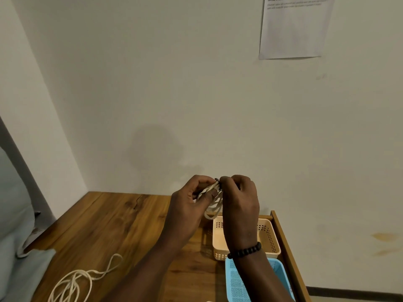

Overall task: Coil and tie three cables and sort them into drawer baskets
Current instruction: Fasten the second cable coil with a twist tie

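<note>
Both hands gripped a coiled white cable (pixel 212 198) above the bench's (pixel 104 223) far right part: left hand (pixel 188 205) pinching the loops, right hand (pixel 238 199) pinching a dark tie (pixel 217 180).

A white printed paper sheet (pixel 295 27) hangs on the pale plaster wall (pixel 174 83) at the upper right of the frame. A brown wood-grain tabletop (pixel 104 225) fills the lower middle. Pale blue-grey fabric (pixel 15 214) lies along the left edge. Yellowish stains (pixel 385 237) mark the wall at lower right.
</note>
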A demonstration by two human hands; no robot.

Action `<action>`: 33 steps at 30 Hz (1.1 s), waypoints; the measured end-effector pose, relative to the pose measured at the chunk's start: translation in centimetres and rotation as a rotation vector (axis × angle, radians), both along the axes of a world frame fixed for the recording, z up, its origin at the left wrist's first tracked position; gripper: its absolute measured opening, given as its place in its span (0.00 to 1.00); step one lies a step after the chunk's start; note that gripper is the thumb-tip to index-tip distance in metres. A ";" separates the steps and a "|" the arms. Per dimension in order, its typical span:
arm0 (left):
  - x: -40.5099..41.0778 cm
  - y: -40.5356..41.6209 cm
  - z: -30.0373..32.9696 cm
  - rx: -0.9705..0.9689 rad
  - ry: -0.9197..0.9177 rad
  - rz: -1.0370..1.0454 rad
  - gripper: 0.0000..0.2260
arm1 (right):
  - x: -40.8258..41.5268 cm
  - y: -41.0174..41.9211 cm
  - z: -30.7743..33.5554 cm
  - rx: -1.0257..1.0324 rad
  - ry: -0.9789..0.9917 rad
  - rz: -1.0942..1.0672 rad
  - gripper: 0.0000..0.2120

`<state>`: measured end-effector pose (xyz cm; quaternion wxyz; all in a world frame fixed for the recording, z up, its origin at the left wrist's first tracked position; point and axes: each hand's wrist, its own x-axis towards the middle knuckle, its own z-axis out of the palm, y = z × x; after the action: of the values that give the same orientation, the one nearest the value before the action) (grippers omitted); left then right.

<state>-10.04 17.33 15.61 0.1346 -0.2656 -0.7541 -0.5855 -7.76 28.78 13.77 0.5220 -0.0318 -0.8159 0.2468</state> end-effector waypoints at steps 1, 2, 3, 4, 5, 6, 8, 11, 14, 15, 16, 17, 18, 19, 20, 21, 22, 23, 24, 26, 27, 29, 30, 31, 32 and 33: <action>-0.1 -0.1 0.0 0.001 -0.003 -0.001 0.10 | 0.0 0.2 0.0 -0.017 0.025 0.044 0.14; -0.1 -0.3 -0.1 -0.004 -0.003 -0.005 0.09 | 0.0 0.4 0.1 -0.043 0.053 0.086 0.12; -0.2 -0.4 -0.1 -0.015 -0.001 -0.005 0.09 | 0.1 0.6 0.2 -0.071 0.077 0.121 0.10; -0.3 -0.5 -0.2 -0.030 0.001 -0.005 0.09 | 0.2 0.7 0.3 -0.094 0.090 0.148 0.10; -0.4 -0.6 -0.3 -0.042 -0.002 -0.010 0.08 | 0.3 1.0 0.4 -0.110 0.092 0.169 0.11; -0.5 -0.8 -0.3 -0.048 -0.011 -0.024 0.08 | 0.3 1.3 0.5 -0.122 0.082 0.197 0.12; -0.8 -1.1 -0.3 -0.047 -0.034 -0.054 0.07 | 0.3 2.1 0.7 -0.175 0.033 0.303 0.11; -1.0 -1.0 -0.2 -0.008 -0.053 -0.076 0.08 | 0.0 3.0 0.6 -0.435 -0.077 0.500 0.03; -0.7 -0.6 -0.3 0.027 -0.043 -0.074 0.08 | 0.2 3.0 0.3 -0.534 -0.068 0.532 0.01; -0.6 -0.5 -0.4 0.024 -0.039 -0.074 0.08 | 0.3 2.9 0.2 -0.498 -0.057 0.516 0.01; -0.6 -0.5 -0.5 0.021 -0.041 -0.080 0.08 | 0.3 2.9 0.2 -0.438 -0.048 0.487 0.02; -0.6 -0.6 -0.5 0.013 -0.046 -0.085 0.08 | 0.3 2.9 0.2 -0.368 -0.042 0.451 0.02; -0.7 -0.7 -0.5 0.000 -0.050 -0.092 0.08 | 0.3 3.0 0.2 -0.290 -0.040 0.411 0.03; -0.8 -0.9 -0.5 -0.017 -0.049 -0.097 0.08 | 0.2 3.1 0.3 -0.197 -0.040 0.365 0.05; -0.9 -1.0 -0.5 -0.035 -0.048 -0.101 0.08 | 0.1 3.3 0.3 -0.089 -0.038 0.317 0.06; -0.9 -1.1 -0.5 -0.050 -0.045 -0.096 0.08 | 0.0 3.3 0.3 0.015 -0.034 0.274 0.07; -0.9 -1.2 -0.5 -0.057 -0.046 -0.089 0.08 | 0.0 3.4 0.2 0.092 -0.032 0.243 0.07; -0.9 -1.1 -0.7 -0.057 -0.047 -0.079 0.09 | 0.0 3.4 0.2 0.133 -0.035 0.226 0.08; -0.8 -1.1 -0.9 -0.050 -0.051 -0.070 0.09 | 0.0 3.4 0.2 0.147 -0.039 0.215 0.08; -0.7 -0.8 -1.2 -0.014 -0.071 -0.056 0.09 | -0.2 3.2 0.0 0.133 -0.027 0.207 0.07; -0.7 -0.7 -1.3 0.019 -0.093 -0.056 0.08 | -0.3 3.1 -0.2 0.070 -0.015 0.240 0.06; -0.7 -0.4 -1.2 0.101 -0.161 -0.081 0.08 | -0.2 2.9 -0.2 -0.246 -0.032 0.411 0.07; -0.7 -0.2 -1.0 0.129 -0.197 -0.096 0.08 | 0.0 2.8 -0.2 -0.423 -0.058 0.476 0.11; -0.9 -0.1 -0.9 0.143 -0.226 -0.098 0.08 | 0.1 3.0 -0.4 -0.559 -0.089 0.502 0.15; -1.1 0.1 -0.8 0.156 -0.259 -0.095 0.07 | 0.0 3.3 -0.9 -0.646 -0.134 0.502 0.18; -1.3 0.3 -0.8 0.181 -0.301 -0.087 0.07 | -0.1 3.8 -1.6 -0.706 -0.201 0.515 0.19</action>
<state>-11.36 17.60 14.84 0.0182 -0.1939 -0.6978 -0.6893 -7.82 32.57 12.21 0.3189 -0.0277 -0.7098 0.6275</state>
